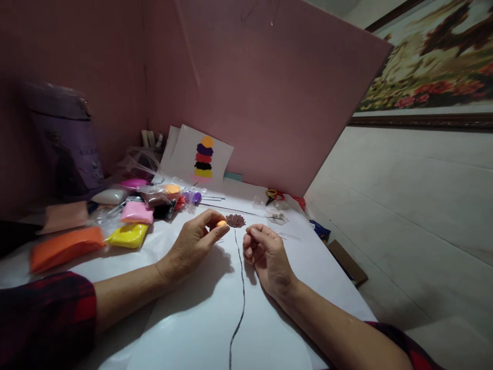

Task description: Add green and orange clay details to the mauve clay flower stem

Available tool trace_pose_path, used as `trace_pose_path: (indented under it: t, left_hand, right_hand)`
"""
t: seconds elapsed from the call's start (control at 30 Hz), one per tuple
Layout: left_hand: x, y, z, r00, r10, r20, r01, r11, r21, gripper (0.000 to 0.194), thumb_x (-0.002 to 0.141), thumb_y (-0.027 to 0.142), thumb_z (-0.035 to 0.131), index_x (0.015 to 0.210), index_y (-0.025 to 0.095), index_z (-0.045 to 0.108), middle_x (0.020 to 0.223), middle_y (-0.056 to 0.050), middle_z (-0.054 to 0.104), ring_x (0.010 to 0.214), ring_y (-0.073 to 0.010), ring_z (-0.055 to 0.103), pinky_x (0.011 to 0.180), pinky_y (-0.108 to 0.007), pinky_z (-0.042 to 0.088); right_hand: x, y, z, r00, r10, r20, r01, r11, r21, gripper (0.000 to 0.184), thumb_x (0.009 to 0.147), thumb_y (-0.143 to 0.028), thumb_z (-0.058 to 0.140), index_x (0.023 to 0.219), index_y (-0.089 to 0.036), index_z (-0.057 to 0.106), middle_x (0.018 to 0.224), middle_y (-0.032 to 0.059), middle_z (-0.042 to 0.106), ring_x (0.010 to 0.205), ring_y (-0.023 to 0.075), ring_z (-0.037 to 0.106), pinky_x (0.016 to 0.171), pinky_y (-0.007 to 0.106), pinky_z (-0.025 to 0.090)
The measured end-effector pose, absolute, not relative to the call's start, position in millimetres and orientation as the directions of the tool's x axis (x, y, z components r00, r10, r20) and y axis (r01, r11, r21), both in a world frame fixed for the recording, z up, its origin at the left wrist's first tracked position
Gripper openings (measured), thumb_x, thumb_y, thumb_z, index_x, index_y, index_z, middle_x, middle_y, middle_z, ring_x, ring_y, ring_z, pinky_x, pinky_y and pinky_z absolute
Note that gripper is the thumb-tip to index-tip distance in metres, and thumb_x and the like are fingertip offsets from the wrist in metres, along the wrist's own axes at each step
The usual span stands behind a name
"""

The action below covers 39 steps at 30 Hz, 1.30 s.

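My left hand (196, 240) pinches a small orange clay ball (221, 223) between thumb and fingers, just left of a flat brown clay disc (235, 220) pressed onto white paper (200, 318). A thin black line (242, 288) runs down the paper from the disc like a stem. My right hand (265, 252) rests on the paper right of the line, fingers curled into a loose fist; nothing shows in it.
Bags of coloured clay lie at the left: orange (63, 247), yellow (129, 235), pink (136, 212), white (110, 196). A card with stacked coloured blobs (203, 156) leans on the pink board (269, 87). Scissors (274, 195) lie behind. A purple bag (67, 139) stands far left.
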State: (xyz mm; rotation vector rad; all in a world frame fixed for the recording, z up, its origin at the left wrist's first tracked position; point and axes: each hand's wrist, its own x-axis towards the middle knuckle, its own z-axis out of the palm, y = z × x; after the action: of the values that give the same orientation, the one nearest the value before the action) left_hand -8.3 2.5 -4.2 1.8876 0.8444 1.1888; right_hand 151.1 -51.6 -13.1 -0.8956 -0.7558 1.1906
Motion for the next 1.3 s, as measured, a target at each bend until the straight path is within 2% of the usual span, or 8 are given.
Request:
trace_pose_path:
  t: [0.37, 0.53, 0.7, 0.9, 1.1, 1.3]
  left_hand:
    - [-7.9, 2.5, -7.5, 0.407, 0.816, 0.41, 0.158, -0.505, 0.848, 0.018, 0.085, 0.034, 0.056, 0.081, 0.017, 0.061, 0.073, 0.0, 0.058, 0.068, -0.0145, 0.051, 0.062, -0.025, 0.04]
    - [-6.8, 3.7, -10.2, 0.415, 0.796, 0.44, 0.165, -0.542, 0.824, 0.018, 0.086, 0.034, 0.055, 0.083, 0.017, 0.062, 0.074, 0.0, 0.06, 0.068, -0.0145, 0.052, 0.06, -0.024, 0.04]
    - [-7.2, 2.3, -10.7, 0.45, 0.779, 0.437, 0.177, -0.557, 0.811, 0.017, 0.086, 0.031, 0.055, 0.083, 0.017, 0.062, 0.073, 0.0, 0.062, 0.066, -0.0135, 0.052, 0.059, -0.024, 0.039]
    - [-7.0, 1.1, -9.0, 0.462, 0.776, 0.43, 0.148, -0.545, 0.825, 0.018, 0.088, 0.032, 0.055, 0.085, 0.017, 0.063, 0.072, 0.001, 0.061, 0.065, -0.013, 0.051, 0.059, -0.024, 0.038]
    - [-7.0, 0.4, -6.2, 0.461, 0.78, 0.423, 0.135, -0.533, 0.835, 0.017, 0.087, 0.031, 0.056, 0.084, 0.017, 0.064, 0.071, 0.0, 0.062, 0.066, -0.014, 0.052, 0.061, -0.025, 0.039]
    - [-6.7, 1.9, -8.7, 0.464, 0.776, 0.427, 0.132, -0.537, 0.833, 0.018, 0.087, 0.032, 0.055, 0.085, 0.016, 0.063, 0.072, 0.001, 0.062, 0.066, -0.0134, 0.052, 0.063, -0.025, 0.039]
  right_hand:
    - [150.5, -53.8, -10.7, 0.105, 0.993, 0.044, -0.475, 0.089, -0.875, 0.016, 0.072, -0.028, 0.067, 0.069, -0.017, 0.055, 0.057, -0.001, 0.062, 0.042, 0.0069, 0.046, 0.04, 0.016, 0.033]
    - [150.6, -52.6, -11.8, 0.086, 0.995, 0.053, -0.47, 0.088, -0.878, 0.019, 0.072, -0.027, 0.07, 0.066, -0.017, 0.055, 0.056, -0.0017, 0.061, 0.041, 0.0063, 0.045, 0.039, 0.016, 0.034]
    - [150.2, -52.7, -13.0, 0.042, 0.998, 0.052, -0.472, 0.066, -0.879, 0.017, 0.072, -0.026, 0.074, 0.076, -0.015, 0.062, 0.056, -0.0017, 0.063, 0.039, 0.0058, 0.047, 0.037, 0.015, 0.034]
    - [148.6, -53.4, -13.5, -0.006, 0.996, 0.093, -0.448, 0.081, -0.89, 0.026, 0.07, -0.034, 0.081, 0.075, -0.016, 0.063, 0.055, -0.0023, 0.063, 0.038, 0.005, 0.048, 0.037, 0.014, 0.034]
    - [147.9, -55.4, -14.6, -0.045, 0.994, 0.1, -0.411, 0.073, -0.909, 0.043, 0.06, -0.05, 0.086, 0.057, -0.014, 0.062, 0.049, -0.0012, 0.061, 0.037, 0.0054, 0.047, 0.036, 0.015, 0.03]
    - [150.4, -58.6, -18.0, -0.197, 0.961, 0.192, -0.436, 0.089, -0.895, 0.041, 0.062, -0.054, 0.084, 0.062, -0.015, 0.072, 0.055, 0.0006, 0.063, 0.041, 0.0064, 0.048, 0.038, 0.017, 0.032]
